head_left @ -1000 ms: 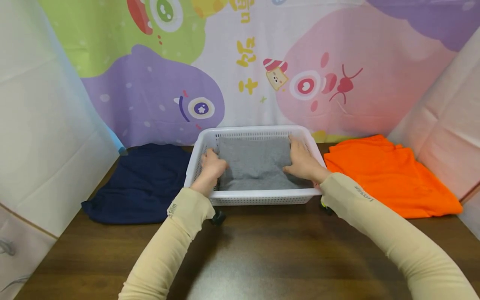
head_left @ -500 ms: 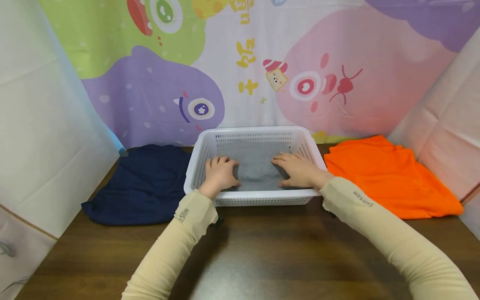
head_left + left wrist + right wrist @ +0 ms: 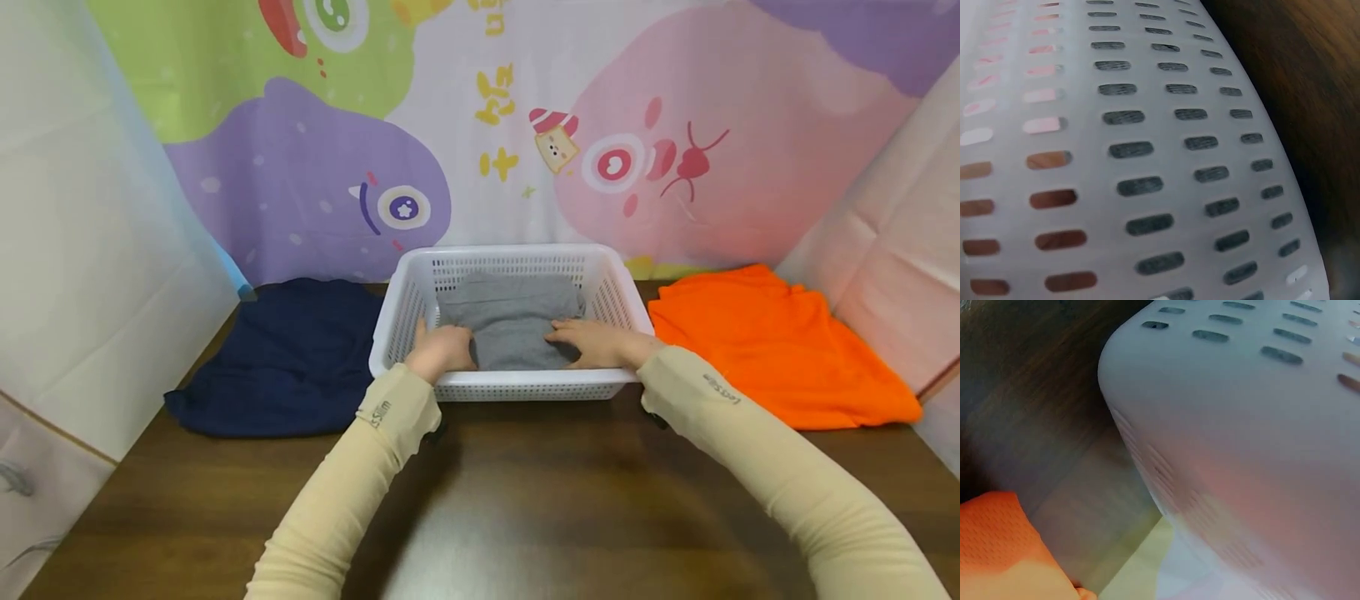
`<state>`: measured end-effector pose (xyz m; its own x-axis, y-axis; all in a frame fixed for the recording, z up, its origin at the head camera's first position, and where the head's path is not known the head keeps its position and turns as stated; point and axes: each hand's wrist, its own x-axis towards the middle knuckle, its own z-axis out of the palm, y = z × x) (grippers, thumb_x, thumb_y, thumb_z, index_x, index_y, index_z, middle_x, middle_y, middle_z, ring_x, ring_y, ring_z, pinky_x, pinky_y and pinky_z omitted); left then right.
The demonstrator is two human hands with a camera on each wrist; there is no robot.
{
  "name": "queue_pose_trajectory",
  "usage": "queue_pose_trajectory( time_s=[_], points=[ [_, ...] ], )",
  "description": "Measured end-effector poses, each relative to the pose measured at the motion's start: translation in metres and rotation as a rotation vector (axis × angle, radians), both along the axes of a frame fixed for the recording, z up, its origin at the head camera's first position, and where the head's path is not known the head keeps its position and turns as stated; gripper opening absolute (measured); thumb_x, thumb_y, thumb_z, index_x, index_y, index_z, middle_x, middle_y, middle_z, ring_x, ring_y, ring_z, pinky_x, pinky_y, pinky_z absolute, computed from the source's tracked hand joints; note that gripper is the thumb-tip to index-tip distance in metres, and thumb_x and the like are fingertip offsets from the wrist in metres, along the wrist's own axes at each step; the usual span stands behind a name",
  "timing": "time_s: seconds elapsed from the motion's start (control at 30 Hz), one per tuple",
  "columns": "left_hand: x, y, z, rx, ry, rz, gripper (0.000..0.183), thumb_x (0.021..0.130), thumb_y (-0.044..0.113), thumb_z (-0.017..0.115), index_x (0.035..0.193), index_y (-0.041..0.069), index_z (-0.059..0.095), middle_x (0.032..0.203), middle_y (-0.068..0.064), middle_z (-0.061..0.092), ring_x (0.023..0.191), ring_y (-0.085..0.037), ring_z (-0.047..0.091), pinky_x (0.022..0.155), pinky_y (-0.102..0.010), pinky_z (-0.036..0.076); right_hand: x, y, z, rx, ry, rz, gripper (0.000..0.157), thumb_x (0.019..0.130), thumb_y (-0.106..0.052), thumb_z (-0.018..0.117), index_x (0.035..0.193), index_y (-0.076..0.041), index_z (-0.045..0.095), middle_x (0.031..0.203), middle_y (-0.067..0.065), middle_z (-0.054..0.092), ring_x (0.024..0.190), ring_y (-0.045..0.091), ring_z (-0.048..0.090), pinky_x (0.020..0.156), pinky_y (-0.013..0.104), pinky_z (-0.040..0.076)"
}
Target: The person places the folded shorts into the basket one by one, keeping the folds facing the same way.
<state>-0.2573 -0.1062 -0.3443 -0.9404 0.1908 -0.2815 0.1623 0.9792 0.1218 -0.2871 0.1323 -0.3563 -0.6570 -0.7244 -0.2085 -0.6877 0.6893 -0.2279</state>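
Note:
A folded grey cloth (image 3: pixel 513 304) lies inside a white plastic basket (image 3: pixel 525 390) with slotted walls. My left hand (image 3: pixel 446 347) reaches over the near rim and touches the cloth's near left part, its fingertips partly out of sight. On the near right, my right hand (image 3: pixel 596 342) rests on the same cloth with its fingers extended inward. In the left wrist view, the slotted basket wall (image 3: pixel 1160 125) fills most of the picture, and grey cloth shows through the slots. The right wrist view shows a rounded basket corner (image 3: pixel 1166 394); neither wrist view shows a hand outright.
A dark navy cloth (image 3: pixel 292 358) lies left of the basket on the brown wooden table (image 3: pixel 525 492). To the right is an orange cloth (image 3: pixel 772 350). A cartoon-printed curtain (image 3: pixel 487 200) hangs directly behind, with pale side panels at both sides.
Both hands have moved from the cloth's sides toward its near part. The grey cloth now looks more wrinkled, and its far edge is less straight. The head view has tilted slightly.

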Motion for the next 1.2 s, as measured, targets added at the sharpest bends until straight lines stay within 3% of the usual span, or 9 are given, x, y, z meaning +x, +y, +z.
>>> queue_pose_trajectory(
  time_s=[0.17,0.4,0.5,0.6,0.67,0.77,0.83,0.97,1.2],
  points=[
    [-0.005,-0.001,-0.002,0.110,0.032,0.075,0.044,0.078,0.035,0.066,0.114,0.010,0.061,0.121,-0.007,0.059,0.116,-0.026,0.050,0.107,-0.054,0.015,0.002,0.002,0.005,-0.017,0.041,-0.044,0.049,0.087,-0.021,0.059,0.131,-0.003,0.047,0.137,0.018,0.043,0.124,0.035,0.041,0.102,0.048,0.032],
    [-0.006,-0.003,0.004,0.297,0.190,0.147,0.034,0.089,0.031,0.052,0.114,0.011,0.063,0.111,-0.006,0.064,0.097,-0.025,0.061,0.084,-0.043,0.046,0.007,0.009,0.018,-0.102,0.157,-0.098,0.036,0.090,-0.017,0.055,0.125,-0.009,0.055,0.120,0.009,0.060,0.101,0.025,0.060,0.087,0.043,0.045],
    [-0.001,0.001,0.010,0.416,0.271,0.148,0.030,0.089,0.026,0.049,0.108,0.012,0.066,0.102,-0.005,0.067,0.087,-0.022,0.061,0.079,-0.038,0.048,0.012,0.015,0.024,-0.160,0.204,-0.116,0.032,0.091,-0.014,0.051,0.122,-0.011,0.058,0.116,0.007,0.063,0.087,0.019,0.061,0.076,0.037,0.047],
    [0.005,0.008,0.016,0.533,0.297,0.153,0.027,0.089,0.024,0.049,0.104,0.013,0.069,0.094,-0.004,0.067,0.076,-0.020,0.058,0.072,-0.035,0.046,0.016,0.022,0.030,-0.217,0.238,-0.135,0.032,0.092,-0.011,0.047,0.121,-0.014,0.060,0.115,0.005,0.063,0.077,0.015,0.055,0.067,0.031,0.041],
    [0.010,0.013,0.019,0.609,0.284,0.160,0.027,0.090,0.024,0.048,0.104,0.013,0.068,0.094,-0.003,0.067,0.073,-0.019,0.055,0.068,-0.033,0.045,0.018,0.027,0.033,-0.239,0.260,-0.139,0.033,0.093,-0.010,0.043,0.121,-0.015,0.060,0.117,0.005,0.062,0.075,0.016,0.052,0.066,0.031,0.039],
    [0.018,0.022,0.021,0.705,0.280,0.157,0.027,0.092,0.023,0.047,0.108,0.012,0.066,0.100,-0.003,0.067,0.079,-0.017,0.059,0.068,-0.031,0.046,0.023,0.035,0.038,-0.277,0.309,-0.133,0.034,0.092,-0.009,0.043,0.122,-0.013,0.059,0.118,0.007,0.061,0.086,0.020,0.057,0.074,0.035,0.045],
    [0.022,0.028,0.021,0.758,0.302,0.141,0.028,0.091,0.022,0.047,0.110,0.012,0.065,0.104,-0.003,0.066,0.087,-0.017,0.060,0.073,-0.032,0.047,0.026,0.040,0.040,-0.310,0.345,-0.133,0.034,0.091,-0.009,0.046,0.123,-0.011,0.058,0.121,0.007,0.059,0.100,0.023,0.057,0.086,0.040,0.045],
    [0.032,0.039,0.021,0.799,0.370,0.066,0.030,0.092,0.020,0.048,0.118,0.011,0.060,0.117,-0.003,0.061,0.106,-0.019,0.056,0.086,-0.034,0.045,0.033,0.052,0.040,-0.382,0.393,-0.149,0.037,0.089,-0.011,0.053,0.126,-0.008,0.054,0.130,0.009,0.052,0.125,0.027,0.041,0.102,0.047,0.031],
    [0.050,0.062,0.020,0.757,0.423,-0.145,0.046,0.093,0.025,0.049,0.135,0.010,0.042,0.138,-0.005,0.043,0.128,-0.021,0.038,0.104,-0.036,0.031,0.048,0.078,0.037,-0.474,0.413,-0.247,0.049,0.089,-0.020,0.056,0.135,-0.011,0.044,0.141,0.009,0.039,0.135,0.028,0.025,0.105,0.053,0.024]
  ],
)
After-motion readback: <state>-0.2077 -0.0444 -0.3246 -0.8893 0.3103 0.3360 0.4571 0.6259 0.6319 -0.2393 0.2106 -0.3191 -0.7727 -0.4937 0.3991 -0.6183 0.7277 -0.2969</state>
